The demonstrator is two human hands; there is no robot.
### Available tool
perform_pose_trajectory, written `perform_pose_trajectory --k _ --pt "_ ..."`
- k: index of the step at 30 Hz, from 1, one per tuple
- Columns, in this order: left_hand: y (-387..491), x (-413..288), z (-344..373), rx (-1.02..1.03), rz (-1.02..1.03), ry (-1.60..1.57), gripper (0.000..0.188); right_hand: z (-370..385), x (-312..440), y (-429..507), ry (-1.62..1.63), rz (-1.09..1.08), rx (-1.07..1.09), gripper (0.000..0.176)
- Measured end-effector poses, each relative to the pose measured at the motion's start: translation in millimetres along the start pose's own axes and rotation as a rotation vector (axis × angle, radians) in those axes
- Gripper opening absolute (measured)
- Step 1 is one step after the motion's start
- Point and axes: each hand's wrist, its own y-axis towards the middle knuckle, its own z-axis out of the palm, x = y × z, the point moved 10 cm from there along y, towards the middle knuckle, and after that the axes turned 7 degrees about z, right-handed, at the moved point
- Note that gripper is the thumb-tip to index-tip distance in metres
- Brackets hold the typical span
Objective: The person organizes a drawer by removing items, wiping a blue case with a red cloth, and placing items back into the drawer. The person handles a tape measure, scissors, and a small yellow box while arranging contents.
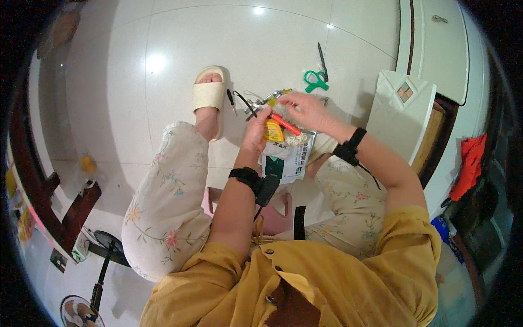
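My left hand [256,130] is beside a yellow tape measure [273,131], its fingers near a red-handled tool [287,124]; whether it grips either is unclear. To the right, my right hand [304,108] is bent over the same pile, its fingertips by a small yellow piece [273,101]; whether it holds anything cannot be told. Under and around the hands lie a clear plastic wrapping, a bundle of pale cord or bands [297,139] and a white and green printed bag [289,165]. Metal tools [267,98], a black strap [244,102] and a small black screwdriver [231,98] lie just beyond.
Green-handled scissors [316,81] and a black pointed tool [322,59] lie on the tiled floor. A slippered foot [209,96] is left of the pile. A white cabinet panel [398,110] stands at right, and a pink stool [273,218] is beneath me.
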Motion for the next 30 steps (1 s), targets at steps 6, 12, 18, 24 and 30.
perform_pose_trajectory --k 6,12,18,24,30 --pt "1.5 8.8 -15.0 -0.036 -0.024 0.044 0.028 -73.8 -92.1 22.9 -0.500 0.326 -0.180 0.031" --pt "0.3 11.0 -15.8 -0.059 -0.011 0.098 0.032 -59.9 -110.7 26.9 -0.686 0.348 -0.131 0.043" --pt "-4.6 7.0 -1.6 -0.013 -0.026 0.128 0.028 -56.3 -127.4 24.5 -0.597 0.554 -0.214 0.038" --pt "-10.9 3.5 9.4 -0.034 -0.027 0.096 0.021 -53.8 -134.5 26.0 -0.548 0.572 -0.258 0.039" --pt "-12.1 3.6 15.2 -0.003 -0.064 0.017 0.017 -54.1 -133.9 23.1 -0.484 0.608 -0.282 0.040"
